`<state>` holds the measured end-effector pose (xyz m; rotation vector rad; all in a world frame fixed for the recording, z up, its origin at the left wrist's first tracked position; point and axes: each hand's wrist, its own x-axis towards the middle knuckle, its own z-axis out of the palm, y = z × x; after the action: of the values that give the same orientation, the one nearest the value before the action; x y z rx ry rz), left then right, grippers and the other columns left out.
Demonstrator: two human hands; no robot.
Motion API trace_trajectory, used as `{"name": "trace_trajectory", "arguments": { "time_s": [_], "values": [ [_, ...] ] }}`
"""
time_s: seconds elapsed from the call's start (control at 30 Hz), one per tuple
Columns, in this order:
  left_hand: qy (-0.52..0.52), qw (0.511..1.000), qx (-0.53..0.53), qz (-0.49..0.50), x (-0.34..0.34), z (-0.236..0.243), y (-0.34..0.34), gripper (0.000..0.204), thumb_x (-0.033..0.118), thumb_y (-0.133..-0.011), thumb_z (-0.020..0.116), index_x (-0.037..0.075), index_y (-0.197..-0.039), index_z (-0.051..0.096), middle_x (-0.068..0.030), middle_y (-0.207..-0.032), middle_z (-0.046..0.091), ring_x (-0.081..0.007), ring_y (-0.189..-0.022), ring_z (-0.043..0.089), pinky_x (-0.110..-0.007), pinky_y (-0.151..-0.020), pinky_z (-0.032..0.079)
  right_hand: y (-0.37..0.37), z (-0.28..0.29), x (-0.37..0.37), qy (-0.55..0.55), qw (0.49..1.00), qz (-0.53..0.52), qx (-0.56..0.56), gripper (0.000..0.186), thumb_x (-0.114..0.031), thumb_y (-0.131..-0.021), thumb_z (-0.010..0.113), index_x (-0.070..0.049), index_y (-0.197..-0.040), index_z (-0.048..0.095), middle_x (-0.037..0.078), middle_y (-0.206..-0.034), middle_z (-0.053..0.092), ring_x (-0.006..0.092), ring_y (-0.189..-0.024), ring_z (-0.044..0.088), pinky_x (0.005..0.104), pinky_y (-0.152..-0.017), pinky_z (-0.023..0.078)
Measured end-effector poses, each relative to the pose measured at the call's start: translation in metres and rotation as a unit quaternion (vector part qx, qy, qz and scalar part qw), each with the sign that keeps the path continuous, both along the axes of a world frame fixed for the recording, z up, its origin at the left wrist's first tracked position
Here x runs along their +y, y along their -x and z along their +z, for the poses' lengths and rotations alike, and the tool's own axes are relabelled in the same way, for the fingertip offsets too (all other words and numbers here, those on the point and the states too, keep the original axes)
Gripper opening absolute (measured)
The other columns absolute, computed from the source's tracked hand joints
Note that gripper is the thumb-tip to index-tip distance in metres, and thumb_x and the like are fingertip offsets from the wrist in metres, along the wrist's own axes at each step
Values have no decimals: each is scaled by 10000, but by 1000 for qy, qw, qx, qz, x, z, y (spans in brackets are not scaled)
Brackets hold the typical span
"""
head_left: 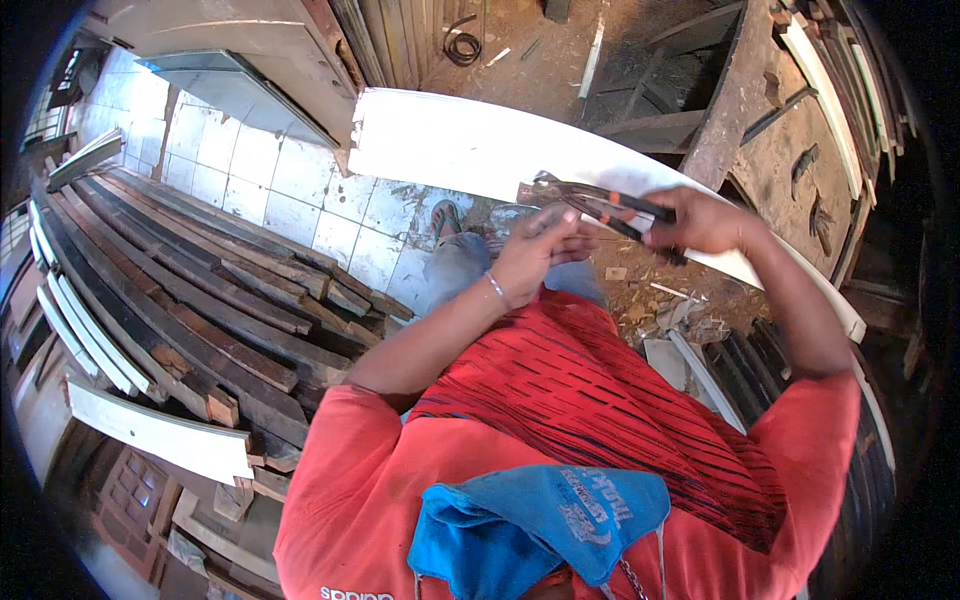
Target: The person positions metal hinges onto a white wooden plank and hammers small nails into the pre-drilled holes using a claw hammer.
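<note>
Gripping pliers [616,199] with the right hand [700,222], its fingers clamped on the black-and-orange handles. Left hand [532,260] is just beside the pliers, palm side partly in view, thumb and index near each other below the metal head. Can't tell if those fingers pinch something small or touch the tool. Other left fingers stretch toward the handles. Bracelet [496,287] on the left wrist.

Pliers are in front of the torso, head pointing left, above the near edge of a long white board [440,140] as seen from overhead. Board runs from upper middle down to the right, bent by the lens; both arms are on its near side.

Closer in: red shirt [560,360], blue cloth [540,520] hanging at the chest, jeans [455,270], one sandaled foot [446,218] on the floor.

Left: dark timber [200,270] stacked lengthwise, paler strips [95,330] alongside, a short white plank [160,430] nearer the body. White tiles [245,150] past the stack, stained and gritty.

Beyond the board: black coil [462,47] on brown ground. Right: brown panel [780,180] with dark items on it, too unclear to name. Scraps [690,320] litter the ground below the right forearm.
</note>
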<state>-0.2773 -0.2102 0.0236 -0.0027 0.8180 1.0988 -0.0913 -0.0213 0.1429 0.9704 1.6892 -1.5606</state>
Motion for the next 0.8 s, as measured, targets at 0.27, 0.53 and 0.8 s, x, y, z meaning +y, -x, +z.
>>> {"name": "trace_trajectory", "arguments": {
  "time_s": [0.27,0.53,0.8],
  "values": [
    [3,989,66,-128,-27,-21,66,451,288,-1036,580,11,-1383,499,-151,-1263,638,-239,-1142,646,-374,-989,526,-67,-48,-225,-53,901,-425,76,356,-211,-926,738,-64,-1245,683,8,-987,687,115,-863,594,286,-790,487],
    [-20,966,-69,-250,9,19,32,463,344,-1086,423,0,-1390,485,-162,-1299,627,-262,-1185,632,-385,-1011,517,-40,-34,-300,-418,812,-391,116,290,-185,-834,794,-89,-1101,730,68,-851,628,265,-845,618,397,-762,487],
    [-67,956,-10,-284,7,28,-41,368,255,-1058,512,-15,-1301,567,-120,-1186,666,-258,-1098,670,-386,-977,548,-114,-32,-303,-633,718,-286,32,330,-93,-706,765,-159,-1029,753,68,-934,614,369,-1054,558,492,-921,404]
  ]
}}
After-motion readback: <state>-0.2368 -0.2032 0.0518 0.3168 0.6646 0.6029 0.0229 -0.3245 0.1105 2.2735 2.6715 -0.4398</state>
